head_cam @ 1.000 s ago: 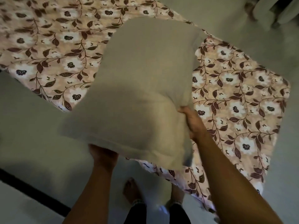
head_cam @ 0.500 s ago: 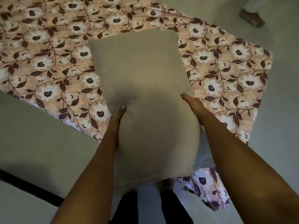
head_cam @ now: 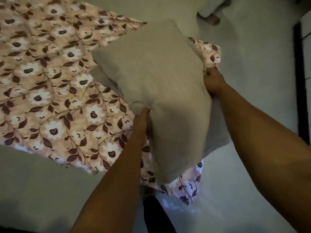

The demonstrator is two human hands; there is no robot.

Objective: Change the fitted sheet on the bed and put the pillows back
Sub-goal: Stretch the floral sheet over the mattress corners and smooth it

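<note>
Pillow (head_cam: 156, 78): grey and plain, held tilted over the near corner of the sheet. Its far end is low on the sheet and its near end overhangs toward the person.
Left hand (head_cam: 141, 118): fingers dug into the pillow's near left edge, bunching the cloth and gripping it.
Right hand (head_cam: 212, 79): closed round the pillow's right edge, just beside a sheet corner.
Reason for hold: a grip on both sides probably steers the bulky pillow down flat and square (judgement only).
Sheet (head_cam: 50, 91): floral, spread out flat. The near corner hangs and looks untucked.
Count: pillows, one certain. A grey edge (head_cam: 102, 78) under it may be a second pillow; cannot tell. Hands, two. Sheets, one.
Other: one foot (head_cam: 212, 19) on the floor (head_cam: 252, 64), on the far side.
</note>
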